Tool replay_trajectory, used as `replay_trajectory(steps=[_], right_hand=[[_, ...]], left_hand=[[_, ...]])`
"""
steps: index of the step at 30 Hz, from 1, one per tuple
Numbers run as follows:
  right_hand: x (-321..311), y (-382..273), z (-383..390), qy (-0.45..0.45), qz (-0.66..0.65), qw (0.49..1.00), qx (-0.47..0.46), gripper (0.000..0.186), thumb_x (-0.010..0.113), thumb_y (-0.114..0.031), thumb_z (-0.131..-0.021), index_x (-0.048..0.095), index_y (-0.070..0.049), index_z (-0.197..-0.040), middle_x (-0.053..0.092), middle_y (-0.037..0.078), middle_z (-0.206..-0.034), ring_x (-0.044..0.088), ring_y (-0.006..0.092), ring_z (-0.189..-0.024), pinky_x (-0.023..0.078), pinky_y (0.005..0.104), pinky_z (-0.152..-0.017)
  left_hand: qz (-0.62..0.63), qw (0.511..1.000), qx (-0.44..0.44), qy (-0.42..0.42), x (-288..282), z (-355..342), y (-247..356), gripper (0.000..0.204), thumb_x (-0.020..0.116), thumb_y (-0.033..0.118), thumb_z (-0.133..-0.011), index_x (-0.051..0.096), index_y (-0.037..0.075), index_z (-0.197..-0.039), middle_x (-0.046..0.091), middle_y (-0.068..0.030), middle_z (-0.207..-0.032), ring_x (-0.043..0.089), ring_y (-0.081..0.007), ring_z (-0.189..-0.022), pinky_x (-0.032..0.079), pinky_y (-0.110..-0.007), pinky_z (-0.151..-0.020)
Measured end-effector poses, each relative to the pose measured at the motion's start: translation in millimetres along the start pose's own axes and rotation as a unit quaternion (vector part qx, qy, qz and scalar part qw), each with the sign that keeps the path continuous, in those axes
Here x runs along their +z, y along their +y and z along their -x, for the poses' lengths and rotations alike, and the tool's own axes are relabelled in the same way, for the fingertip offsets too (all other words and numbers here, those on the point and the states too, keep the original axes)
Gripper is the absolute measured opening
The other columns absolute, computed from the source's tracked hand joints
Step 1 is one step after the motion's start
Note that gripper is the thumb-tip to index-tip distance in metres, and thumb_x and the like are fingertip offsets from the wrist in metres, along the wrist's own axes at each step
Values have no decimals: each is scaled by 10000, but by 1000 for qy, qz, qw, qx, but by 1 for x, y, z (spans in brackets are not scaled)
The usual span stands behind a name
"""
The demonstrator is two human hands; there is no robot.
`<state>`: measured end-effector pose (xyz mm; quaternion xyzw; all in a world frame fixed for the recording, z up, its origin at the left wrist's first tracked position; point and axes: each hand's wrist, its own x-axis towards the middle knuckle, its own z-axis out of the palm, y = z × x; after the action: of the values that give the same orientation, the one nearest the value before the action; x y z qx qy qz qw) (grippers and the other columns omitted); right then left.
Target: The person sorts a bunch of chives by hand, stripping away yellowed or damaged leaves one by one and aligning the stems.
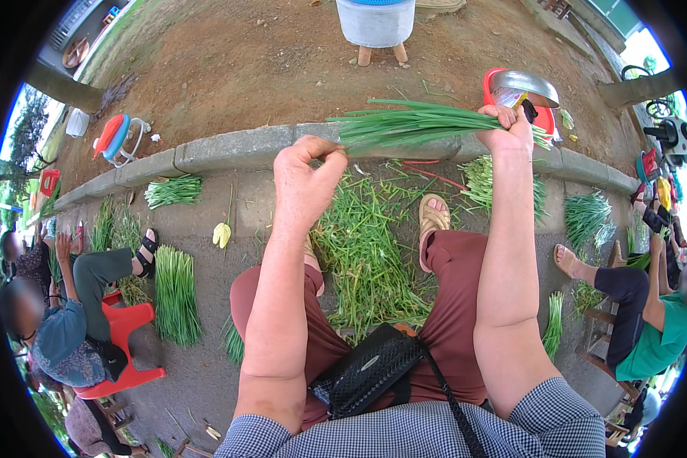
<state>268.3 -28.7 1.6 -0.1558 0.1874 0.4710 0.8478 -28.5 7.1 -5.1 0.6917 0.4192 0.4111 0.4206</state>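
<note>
My right hand (pixel 507 130) is closed round the pale stem end of a bunch of garlic chives (pixel 412 126). The long green leaves lie nearly level and point left. My left hand (pixel 309 179) is closed in a pinch at the bunch's leaf tips; what sits between its thumb and finger is too small to make out. Below, between my feet, a broad heap of loose chive leaves and trimmings (pixel 370 259) covers the ground. Another chive bundle (pixel 478 183) lies beside my right forearm, partly hidden by it.
A stone kerb (pixel 229 149) runs across ahead. Beyond it are a red basin (pixel 495 82) with a metal bowl (pixel 530 85) and a white tub (pixel 375 23). Chive bundles (pixel 177 294) lie leftward. People sit on both sides, one on a red stool (pixel 130 324). A black bag (pixel 370 370) rests on my lap.
</note>
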Motion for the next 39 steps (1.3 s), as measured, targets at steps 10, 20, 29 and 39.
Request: replay_trajectory(steps=[10,20,29,39], right_hand=[[-1,-5,-3,-1,-27,1000,-4,519,280,-458,-949,282,-150,-530,210,-59,-410,193,96,-345,249,273,-446],[-1,-4,-3,16,-23,1000,-9,521,269,-476,-946,280,-156,-534,212,-62,-408,207,95,-339,250,275,-440],[0,-4,-3,23,-17,1000,-10,516,274,-474,-946,289,-155,-540,225,-64,-415,218,91,-340,254,277,-439],[0,-4,-2,13,-14,1000,-14,504,299,-450,-949,288,-151,-543,213,-63,-420,220,92,-342,253,271,-443]], left_hand=[[363,909,-140,149,-18,-8,-8,103,629,76,-760,667,36,-847,646,-24,-788,576,-100,-716,403,-240,-658],[263,956,-128,12,-13,-2,-1,154,628,79,-788,665,26,-928,647,-18,-828,564,-88,-791,390,-210,-683],[93,990,-95,-57,-10,-2,-2,212,612,165,-828,653,-15,-931,640,-30,-831,549,-77,-768,421,-225,-713],[26,989,-90,-118,-12,1,5,204,639,151,-800,656,-22,-908,616,-6,-770,500,-48,-678,411,-200,-637]])
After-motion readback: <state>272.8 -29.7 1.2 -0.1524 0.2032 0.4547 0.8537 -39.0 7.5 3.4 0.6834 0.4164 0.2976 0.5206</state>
